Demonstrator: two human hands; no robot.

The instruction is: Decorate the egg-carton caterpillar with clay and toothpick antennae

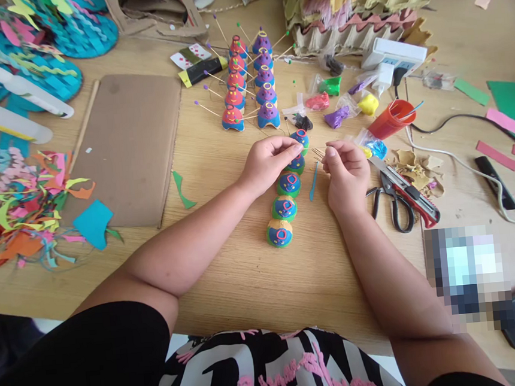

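A row of green and blue egg-carton figures [284, 208], each with a red ring on it, runs down the middle of the table. My left hand [269, 163] is pinched over the far end of this row, against the farthest figure [300, 136]; whatever its fingertips hold is hidden. A thin dark-tipped stick [286, 125] rises just beyond those fingers. To the right of the row, my right hand [348, 173] is closed on several thin wooden toothpicks [318, 155], which point left. A blue strip [313, 182] lies between the row and my right hand.
Finished-looking red figures [232, 118] and purple figures [269, 115] with stick antennae stand behind. At right are an orange cup [390, 119], scissors [391, 202], a utility knife [408, 195] and a white cable [475, 160]. Cardboard [123, 150] and paper scraps [38, 212] lie left.
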